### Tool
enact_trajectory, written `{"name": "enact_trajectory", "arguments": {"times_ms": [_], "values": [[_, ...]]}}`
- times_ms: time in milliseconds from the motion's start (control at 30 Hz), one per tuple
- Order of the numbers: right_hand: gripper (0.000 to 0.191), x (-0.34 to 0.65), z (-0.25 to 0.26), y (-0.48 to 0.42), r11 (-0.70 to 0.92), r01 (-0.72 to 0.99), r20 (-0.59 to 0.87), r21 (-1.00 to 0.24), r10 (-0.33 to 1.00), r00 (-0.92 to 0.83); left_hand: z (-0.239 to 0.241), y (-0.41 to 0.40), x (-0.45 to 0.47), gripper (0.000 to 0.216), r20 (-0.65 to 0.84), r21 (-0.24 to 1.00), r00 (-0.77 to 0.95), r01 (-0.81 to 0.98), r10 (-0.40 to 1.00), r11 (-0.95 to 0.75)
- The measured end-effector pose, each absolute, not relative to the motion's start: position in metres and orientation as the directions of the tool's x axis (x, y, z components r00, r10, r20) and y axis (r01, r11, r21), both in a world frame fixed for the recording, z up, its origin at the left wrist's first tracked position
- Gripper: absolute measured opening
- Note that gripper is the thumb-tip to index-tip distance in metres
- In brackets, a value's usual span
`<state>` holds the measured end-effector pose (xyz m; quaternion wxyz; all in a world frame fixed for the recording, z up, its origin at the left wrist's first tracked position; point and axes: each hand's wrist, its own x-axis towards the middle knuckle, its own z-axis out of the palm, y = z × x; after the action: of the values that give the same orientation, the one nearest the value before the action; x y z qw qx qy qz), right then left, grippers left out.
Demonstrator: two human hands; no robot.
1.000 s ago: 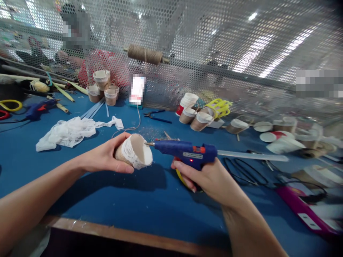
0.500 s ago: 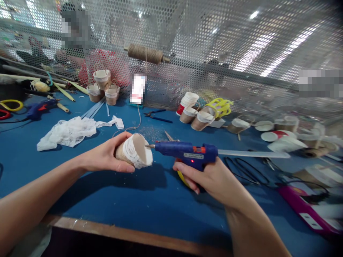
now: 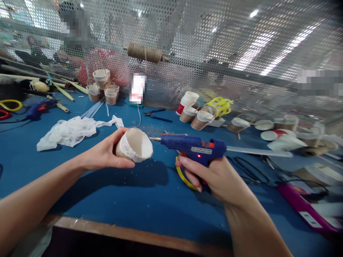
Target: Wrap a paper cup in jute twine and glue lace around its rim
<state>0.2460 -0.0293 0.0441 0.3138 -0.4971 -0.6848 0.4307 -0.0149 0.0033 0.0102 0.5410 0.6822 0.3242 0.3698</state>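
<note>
My left hand (image 3: pixel 105 153) grips a paper cup (image 3: pixel 135 144) wrapped in twine and white lace, tilted so its open mouth faces right and toward me. My right hand (image 3: pixel 214 176) holds a blue glue gun (image 3: pixel 194 147) by its handle, a finger on the trigger, its red light lit. The metal nozzle points left and sits a short gap to the right of the cup's rim, not touching it. A clear glue stick (image 3: pixel 258 152) sticks out of the gun's back. Both hands hover above the blue table (image 3: pixel 128 200).
White lace (image 3: pixel 71 131) lies at left, with another blue glue gun (image 3: pixel 40 107) beyond it. Wrapped cups (image 3: pixel 103 87) stand by the perforated metal screen (image 3: pixel 187 53), more cups (image 3: pixel 197 114) and pliers (image 3: pixel 157 116) at centre. Black cables (image 3: pixel 249 171) and a pink item (image 3: pixel 305 210) lie right. A person sits behind the screen.
The glue gun has drawn back to the right, out of the cup's mouth. The cup has tipped up slightly, showing more of its inside.
</note>
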Motion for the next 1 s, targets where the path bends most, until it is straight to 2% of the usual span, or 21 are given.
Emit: {"name": "enact_trajectory", "arguments": {"times_ms": [100,233,433,800,1000], "values": [[0.023,0.241,0.042,-0.031,0.099,0.289,0.019,-0.952,0.964,-0.266,0.009,0.003,-0.013,0.062,0.180,0.976,0.460,0.025,0.870,-0.215],[0.022,0.227,0.035,-0.035,-0.019,0.010,-0.021,-1.000,0.979,-0.202,0.008,0.001,-0.007,0.066,0.167,0.986,0.418,-0.056,0.893,-0.158],[0.022,0.212,0.023,-0.033,-0.264,-0.297,-0.151,-0.918,0.923,-0.355,0.003,-0.003,0.000,0.071,0.170,0.984,0.434,-0.122,0.884,-0.129],[0.019,0.206,0.018,-0.033,-0.430,-0.392,-0.223,-0.814,0.853,-0.472,-0.003,-0.004,0.004,0.076,0.192,0.979,0.380,-0.136,0.905,-0.151],[0.021,0.203,0.019,-0.036,-0.384,-0.346,-0.209,-0.856,0.870,-0.447,-0.006,-0.002,0.004,0.073,0.218,0.974,0.367,-0.146,0.904,-0.175]]}}
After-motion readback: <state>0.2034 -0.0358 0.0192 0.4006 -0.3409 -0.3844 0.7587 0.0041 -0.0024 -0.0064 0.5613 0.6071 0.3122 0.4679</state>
